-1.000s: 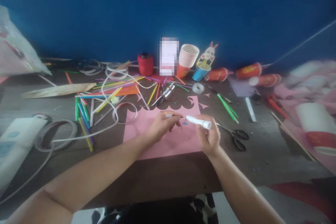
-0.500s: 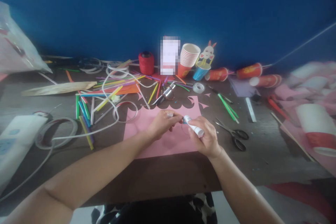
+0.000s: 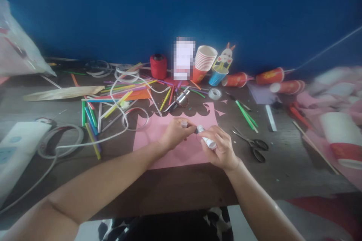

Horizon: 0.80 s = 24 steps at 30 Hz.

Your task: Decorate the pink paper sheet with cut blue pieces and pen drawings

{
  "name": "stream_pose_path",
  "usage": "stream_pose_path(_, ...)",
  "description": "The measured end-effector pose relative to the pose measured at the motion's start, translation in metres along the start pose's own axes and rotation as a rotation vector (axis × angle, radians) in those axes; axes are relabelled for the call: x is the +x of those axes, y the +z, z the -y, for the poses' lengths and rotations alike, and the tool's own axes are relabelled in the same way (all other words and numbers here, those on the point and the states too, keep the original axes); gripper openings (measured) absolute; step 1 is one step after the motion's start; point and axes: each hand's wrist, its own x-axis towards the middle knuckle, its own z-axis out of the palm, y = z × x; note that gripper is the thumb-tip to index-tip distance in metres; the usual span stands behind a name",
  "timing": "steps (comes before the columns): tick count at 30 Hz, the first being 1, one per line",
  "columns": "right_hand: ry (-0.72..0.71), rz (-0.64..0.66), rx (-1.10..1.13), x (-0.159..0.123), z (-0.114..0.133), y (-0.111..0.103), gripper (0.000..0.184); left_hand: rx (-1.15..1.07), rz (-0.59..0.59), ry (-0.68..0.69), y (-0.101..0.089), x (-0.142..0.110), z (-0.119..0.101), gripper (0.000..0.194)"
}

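Taking the pink sheet (image 3: 172,156) as the clock's centre, with 12 o'clock away from the person, both hands meet above its 3 o'clock half. The right hand (image 3: 222,148) is closed around a white tube (image 3: 209,142), probably a glue stick, whose upper end points toward 11 o'clock, at the other hand's fingertips. It seems to be gripped along its side so that this end stays free. The left hand (image 3: 175,132) is narrowed to a pinch on a small dark piece (image 3: 196,130), which sits right by the tube's end; whether they touch is too small to tell. A pale cap (image 3: 184,124) rests among the left fingers, perhaps tucked there to keep it handy while thumb and forefinger do the pinching.

The sheet lies flat on the table (image 3: 166,186) under both hands, likely serving as a work surface too. Its 12 o'clock edge is scalloped, as if rounds were cut from it, and loose scraps (image 3: 220,113) lie beyond its 1 o'clock corner. The scissors (image 3: 256,144) lie at 3 o'clock, handles away from the sheet, within easy reach of the right hand. A roll of tape (image 3: 214,94) lies toward 1 o'clock, nearer than the stacked cups (image 3: 206,60). Straws (image 3: 93,141) spread around 10 o'clock, apparently pushed aside to leave the sheet free.
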Motion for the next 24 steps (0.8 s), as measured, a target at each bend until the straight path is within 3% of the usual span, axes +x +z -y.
stream_pose_path(3,0.021,-0.017,-0.030,0.0018,0.0020,-0.0008,0.027,0.000,-0.052,-0.001,0.0025,0.0013,0.0042,0.010)
stream_pose_path(9,0.051,-0.189,0.006,0.0016,0.0080,-0.0009,0.027,-0.129,-0.079,-0.064,0.0029,0.0025,0.0021,0.012)
stream_pose_path(24,0.120,-0.134,0.009,0.0030,0.0097,0.0032,0.023,-0.173,-0.050,-0.005,0.0043,0.0020,0.0070,0.011)
